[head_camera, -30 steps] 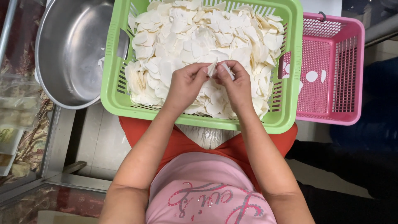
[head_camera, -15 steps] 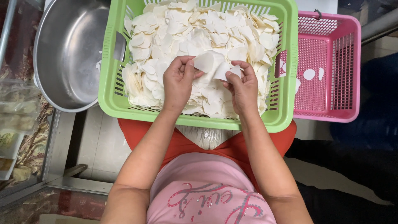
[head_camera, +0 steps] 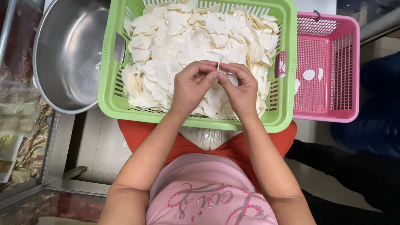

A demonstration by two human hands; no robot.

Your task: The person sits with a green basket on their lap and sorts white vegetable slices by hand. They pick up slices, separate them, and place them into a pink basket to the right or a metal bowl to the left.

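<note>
Fingertips of both hands meet over the middle of the green basket (head_camera: 108,96), pinched shut on one thin white slice (head_camera: 218,66) held edge-up between them. From where I stand, the left hand (head_camera: 192,85) curls in with thumb and forefinger closed on the near-left edge of the slice, and the right hand (head_camera: 239,89) mirrors it, its fingers closed on the other side. Only a sliver of the slice shows above the fingertips; its long axis runs away from the person, up out of the pinch. Both hands are equally close to it, since each has a grip on it.

Directly beneath the fingers and spreading out on every side lies the heap of white slices (head_camera: 183,37), filling the basket almost wall to wall. They look dry, pale cream, thin and slightly curled, rounded or oval with uneven edges, overlapping loosely like petals. The basket is rigid plastic with slotted walls and a cut-out handle, resting across the person's lap.

Left of the fingers, just beside the basket, sits a wide steel bowl (head_camera: 62,62), smooth, dull-shiny, with a few white scraps in it. Right of the fingers, touching the green basket's far wall, is a pink basket (head_camera: 350,75) of fine plastic mesh, holding only a couple of slices
</note>
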